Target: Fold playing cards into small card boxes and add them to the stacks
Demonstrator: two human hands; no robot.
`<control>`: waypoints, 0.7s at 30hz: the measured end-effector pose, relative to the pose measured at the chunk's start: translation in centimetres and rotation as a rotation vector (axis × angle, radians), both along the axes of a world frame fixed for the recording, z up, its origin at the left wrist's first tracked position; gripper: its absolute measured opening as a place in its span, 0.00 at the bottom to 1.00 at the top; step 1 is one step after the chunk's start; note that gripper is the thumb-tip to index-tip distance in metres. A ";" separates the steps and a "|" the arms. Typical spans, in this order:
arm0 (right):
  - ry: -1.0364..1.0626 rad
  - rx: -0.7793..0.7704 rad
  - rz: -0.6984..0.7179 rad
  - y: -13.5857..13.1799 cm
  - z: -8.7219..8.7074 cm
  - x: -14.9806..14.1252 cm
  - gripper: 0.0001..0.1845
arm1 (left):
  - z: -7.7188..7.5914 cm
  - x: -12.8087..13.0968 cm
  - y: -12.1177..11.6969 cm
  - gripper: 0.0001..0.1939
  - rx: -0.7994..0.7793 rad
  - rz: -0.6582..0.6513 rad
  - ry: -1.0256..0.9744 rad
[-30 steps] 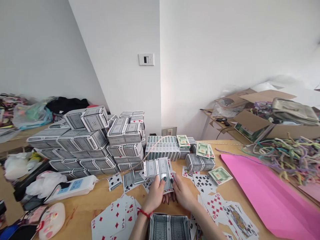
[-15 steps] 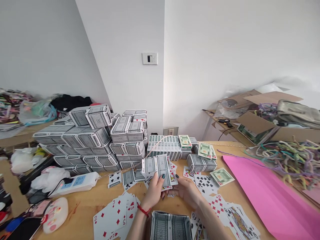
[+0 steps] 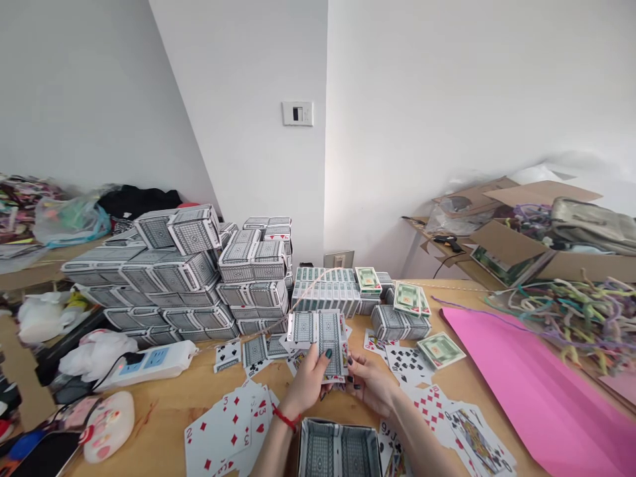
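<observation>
Several playing cards (image 3: 328, 336), backs up and partly overlapping, are gripped by my left hand (image 3: 309, 381), its thumb lying on top. My right hand (image 3: 370, 379) has its fingers at the right edge of these cards, thumb and fingertips closed on that edge. A box made of folded cards (image 3: 340, 445) stands open-topped between my forearms. Loose cards lie face up on both sides: twos and threes (image 3: 223, 434) left of my left forearm, a ten of diamonds (image 3: 431, 404) and a queen (image 3: 474, 434) right of my right one.
Blocks built from cards (image 3: 163, 271) are piled high at the back left. A row of card packs (image 3: 325, 288) stands behind my hands. Pink paper (image 3: 527, 391) and yarn strands (image 3: 571, 324) lie at the right. A power strip (image 3: 154, 363) and a phone (image 3: 52, 457) are at the left.
The held cards have shifted slightly right. My right fingers, more stretched out before, have bent in and closed on the cards' right edge.
</observation>
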State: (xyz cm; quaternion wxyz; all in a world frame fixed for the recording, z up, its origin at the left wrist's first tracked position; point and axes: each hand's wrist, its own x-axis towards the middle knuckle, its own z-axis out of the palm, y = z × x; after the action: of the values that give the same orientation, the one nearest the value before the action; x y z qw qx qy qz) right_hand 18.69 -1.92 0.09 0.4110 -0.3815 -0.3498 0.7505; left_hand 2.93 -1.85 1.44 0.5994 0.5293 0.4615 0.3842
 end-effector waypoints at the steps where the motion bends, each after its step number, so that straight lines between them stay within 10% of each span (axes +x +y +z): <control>1: -0.004 -0.021 -0.001 0.0 0.1 -0.1 0.16 | -0.1 0.0 0.0 0.15 0.006 -0.008 0.008; 21: -0.085 -0.097 0.018 0.0 0.8 -0.3 0.08 | 0.6 -0.6 -0.2 0.16 -0.045 -0.082 -0.099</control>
State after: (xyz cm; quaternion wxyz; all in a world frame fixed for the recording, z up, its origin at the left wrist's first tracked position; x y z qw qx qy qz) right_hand 18.41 -1.87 0.93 0.3700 -0.4293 -0.3338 0.7533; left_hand 2.34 -2.03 2.01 0.6485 0.5144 0.4178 0.3746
